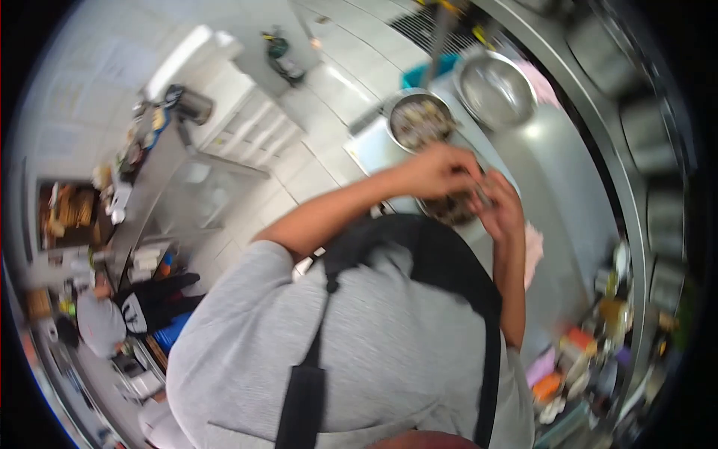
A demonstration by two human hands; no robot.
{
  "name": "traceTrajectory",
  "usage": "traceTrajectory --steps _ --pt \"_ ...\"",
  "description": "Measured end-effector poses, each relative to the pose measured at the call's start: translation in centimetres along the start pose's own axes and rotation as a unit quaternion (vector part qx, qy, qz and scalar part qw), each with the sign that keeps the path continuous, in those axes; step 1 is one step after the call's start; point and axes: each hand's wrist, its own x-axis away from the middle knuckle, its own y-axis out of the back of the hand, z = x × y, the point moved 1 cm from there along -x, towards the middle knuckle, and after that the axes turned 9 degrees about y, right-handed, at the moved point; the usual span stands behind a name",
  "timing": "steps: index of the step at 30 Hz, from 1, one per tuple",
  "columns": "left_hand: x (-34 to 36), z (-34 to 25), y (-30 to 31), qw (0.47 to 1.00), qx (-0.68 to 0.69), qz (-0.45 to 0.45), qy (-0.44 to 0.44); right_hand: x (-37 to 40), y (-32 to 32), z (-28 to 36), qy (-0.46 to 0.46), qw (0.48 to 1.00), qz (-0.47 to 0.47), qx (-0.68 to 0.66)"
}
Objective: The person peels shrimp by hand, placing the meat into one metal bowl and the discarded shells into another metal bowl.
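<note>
- Head view: the round silver-metal bowl heaped with pale and brownish pieces serves as the landmark; it stands on a pale bluish-white flat board.
- The bare left hand lies just below the landmark bowl in the frame, its fingers curled inward toward the other hand; whether it also grips anything cannot be told.
- The bare right hand, lower and to the right of the landmark bowl, is closed around a small narrow greyish item, too blurred to identify.
- This greyish item lies between the two hands, below and to the right of the landmark bowl.
- A heap of dark brown pieces shows beneath the hands, below the landmark bowl; its container is largely hidden.
- A wide, shiny round steel bowl stands to the right of the landmark bowl, near a pink cloth.
- A teal container shows just above the landmark bowl.
- A smooth grey steel counter extends right of the landmark bowl.
- Well apart, to its lower left, is another person in grey and black.
</note>
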Motion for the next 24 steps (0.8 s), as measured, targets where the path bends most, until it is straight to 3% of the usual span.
traceTrajectory --steps 2,5,6,8,12,14,19,24 --pt "0.3 -0.7 0.9 0.997 0.057 0.030 0.034 -1.2 -0.8 -0.8 0.006 0.998 0.057 0.002" --pt "0.1 -0.1 0.9 1.000 -0.007 0.012 0.000 -0.5 -0.9 -0.1 0.027 0.998 0.018 0.056" --pt "0.3 -0.1 0.8 0.999 -0.009 0.010 0.032 -0.3 -2.0 0.4 0.023 0.999 0.002 0.035" --pt "0.4 -2.2 0.8 0.985 -0.143 -0.002 -0.096 -0.6 -2.3 0.4 -0.004 1.000 0.018 0.025" --pt "1.1 -5.4 0.0 0.970 -0.175 0.007 -0.170 -1.4 -1.6 -1.1 0.027 0.998 -0.019 0.060" --pt "1.0 -5.5 -0.2 0.971 -0.226 -0.004 -0.076 -1.7 -1.3 -1.0 0.053 0.995 -0.043 0.079" --pt "0.4 -3.0 -0.6 0.960 -0.249 -0.090 -0.087 -2.2 -2.3 -0.4 0.025 0.991 -0.130 0.017" --pt "0.6 -3.1 -0.6 0.968 -0.220 -0.100 -0.062 -3.4 -1.9 -0.9 0.055 0.976 -0.197 -0.068"
